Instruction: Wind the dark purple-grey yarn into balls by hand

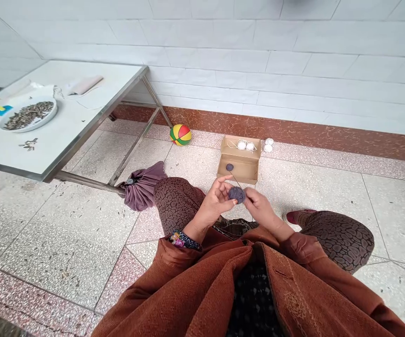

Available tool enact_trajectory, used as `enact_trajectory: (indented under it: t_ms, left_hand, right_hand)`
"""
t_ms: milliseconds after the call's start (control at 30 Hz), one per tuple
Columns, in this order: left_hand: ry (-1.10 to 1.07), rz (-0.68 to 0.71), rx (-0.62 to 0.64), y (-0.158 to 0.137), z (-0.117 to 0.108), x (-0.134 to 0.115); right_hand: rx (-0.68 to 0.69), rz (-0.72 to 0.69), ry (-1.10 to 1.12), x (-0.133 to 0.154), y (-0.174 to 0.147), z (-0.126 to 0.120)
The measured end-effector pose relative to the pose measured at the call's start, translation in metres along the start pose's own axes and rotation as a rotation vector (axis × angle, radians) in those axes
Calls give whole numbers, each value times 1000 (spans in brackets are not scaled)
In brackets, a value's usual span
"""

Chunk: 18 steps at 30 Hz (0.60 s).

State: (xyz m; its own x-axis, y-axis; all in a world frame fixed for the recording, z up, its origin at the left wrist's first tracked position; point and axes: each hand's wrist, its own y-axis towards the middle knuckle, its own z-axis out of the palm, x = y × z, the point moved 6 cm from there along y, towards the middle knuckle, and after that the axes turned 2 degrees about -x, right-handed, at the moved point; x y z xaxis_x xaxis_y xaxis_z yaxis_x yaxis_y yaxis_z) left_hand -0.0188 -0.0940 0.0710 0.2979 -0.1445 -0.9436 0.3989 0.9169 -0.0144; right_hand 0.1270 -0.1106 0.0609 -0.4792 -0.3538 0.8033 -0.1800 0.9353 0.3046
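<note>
Between my hands is a dark grey-purple ball of yarn [236, 195]. My left hand [217, 199] is curled round its left side, thumb below and fingers above. My right hand [259, 206] is closed at the ball's right edge, its fingertips pinched against the yarn; the exact hold is partly hidden. A dark strand rises from the ball towards a smaller ball of the same yarn [229, 167], which lies in an open cardboard box [246, 169] on the floor just beyond my hands.
White yarn balls [246, 145] rest on the box's lid, with more [268, 145] beside it. Left of it are a colourful ball [180, 135] and a purple cloth bundle [142, 185]. A metal-framed table [93, 105] bears a white plate [37, 124] of seeds or husks.
</note>
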Motion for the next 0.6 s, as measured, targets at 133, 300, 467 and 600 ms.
enact_trajectory:
  t_ms: [133, 300, 467, 600]
  left_hand:
    - [86, -4, -127, 3, -14, 4]
    - [288, 19, -45, 2, -12, 4]
    - [206, 41, 229, -5, 10, -6]
    - [124, 77, 75, -1, -1, -12]
  right_hand:
    - [175, -140, -34, 23, -17, 11]
    - [165, -272, 18, 57, 0, -23]
    - [-9, -125, -31, 31, 23, -34]
    - [94, -35, -35, 10, 3, -2]
